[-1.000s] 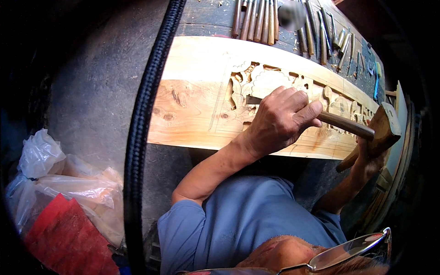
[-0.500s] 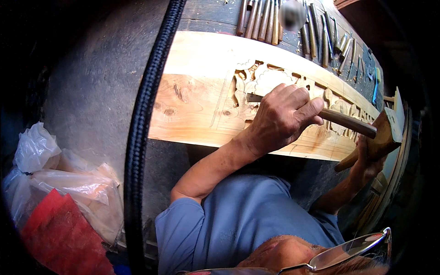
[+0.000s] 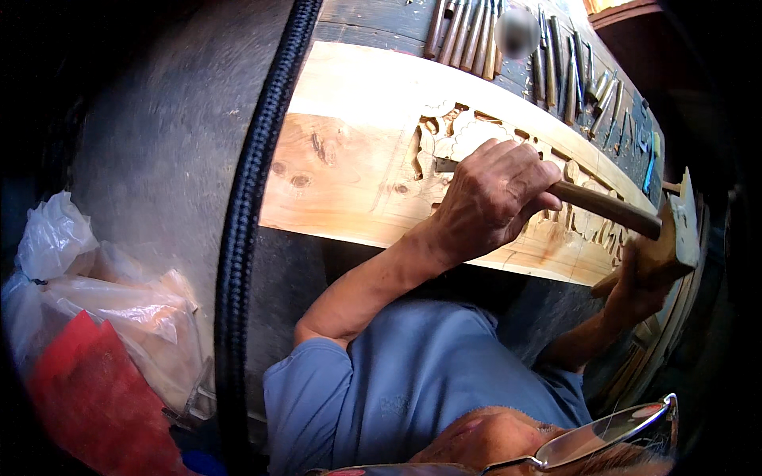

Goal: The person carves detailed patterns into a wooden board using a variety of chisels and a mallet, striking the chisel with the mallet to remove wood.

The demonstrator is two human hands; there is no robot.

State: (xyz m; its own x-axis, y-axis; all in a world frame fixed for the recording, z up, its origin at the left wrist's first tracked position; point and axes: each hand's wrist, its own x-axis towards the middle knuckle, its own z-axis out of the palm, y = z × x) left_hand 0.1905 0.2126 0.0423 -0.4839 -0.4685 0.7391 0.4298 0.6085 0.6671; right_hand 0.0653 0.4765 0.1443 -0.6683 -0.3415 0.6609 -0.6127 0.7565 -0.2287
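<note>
My left hand [image 3: 496, 194] is closed round a chisel [image 3: 607, 208]. Its wooden handle points right, and its flat metal blade [image 3: 446, 165] lies over the carved part of a long pale wooden board [image 3: 333, 182]. The board bears pierced and carved floral shapes and pencil lines. In my right hand [image 3: 635, 297], beyond the board's right front edge, is a wooden mallet [image 3: 671, 242]. The mallet's head overlaps the chisel handle's butt end; whether they touch I cannot tell. My left hand hides the middle of the carving.
Several wooden-handled carving tools [image 3: 476, 44] lie in rows on the dark bench [image 3: 373, 28] behind the board. A blue-handled brush [image 3: 652, 163] rests at the far right. At the lower left are a clear plastic bag [image 3: 119, 301] and red cloth-like material [image 3: 103, 389]. A black braided cord [image 3: 252, 198] crosses the view.
The view has shifted slightly, so the board and tools appear a little farther right. The mallet's head has tilted and moved a little lower near the chisel's butt. Both grips stay the same.
</note>
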